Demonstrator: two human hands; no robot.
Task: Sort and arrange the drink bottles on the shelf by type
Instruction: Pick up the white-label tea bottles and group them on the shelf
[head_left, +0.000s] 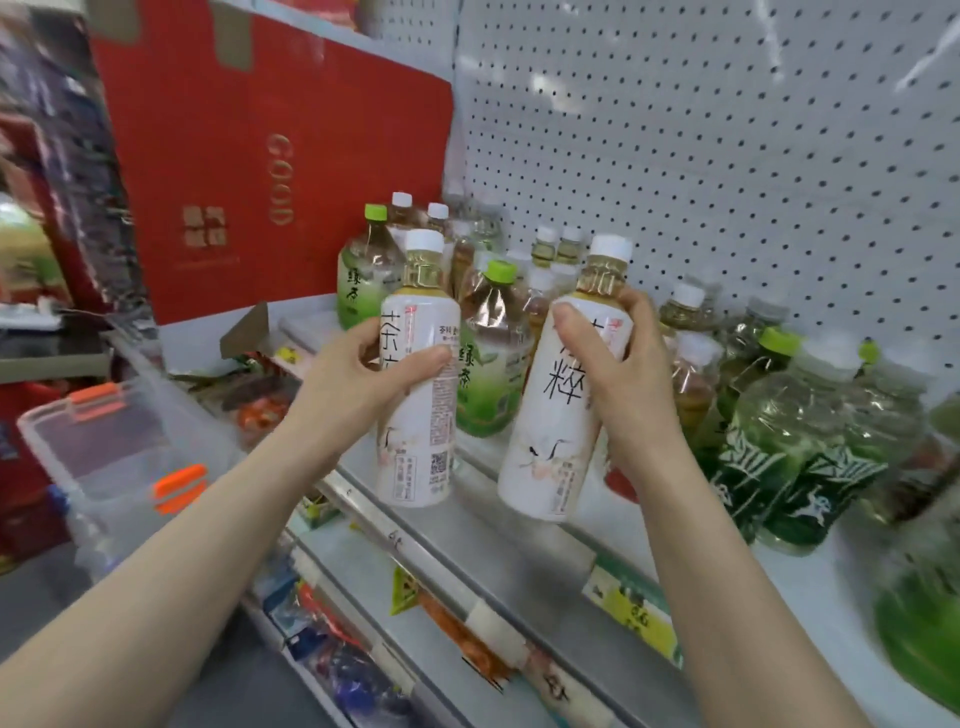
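You hold two matching tea bottles, one in each hand, over the near part of a white metal shelf (524, 566).

Your left hand (358, 379) grips the left white-label bottle (421, 415) around its middle. The fingers (418, 358) are curled and clamped on the label, and the bottle stands upright with its white cap on top. Your right hand (621, 358) grips the right white-label bottle (553, 436) near its shoulder, fingers (571, 332) wrapped tight around it. This bottle tilts, its cap leaning to the right and its base toward the left bottle. The two bottles sit close together but apart. You cannot tell whether either base touches the shelf.

Just behind them, farther back on the shelf, stand two green-cap tea bottles (491, 358) with pale green labels, and more white-capped bottles are crowded against the pegboard back panel (675, 156). To the right, near your right forearm, is a cluster of dark-green-label bottles (795, 457), partly blurred.

At the far left of the shelf a large red carton (249, 171) stands upright, printed with the word GOOD. Lower left, off the shelf, is a clear plastic bin (119, 441) with orange clips. A yellow price tag (636, 608) hangs on the shelf's front edge, with lower shelves of blurred goods beneath.
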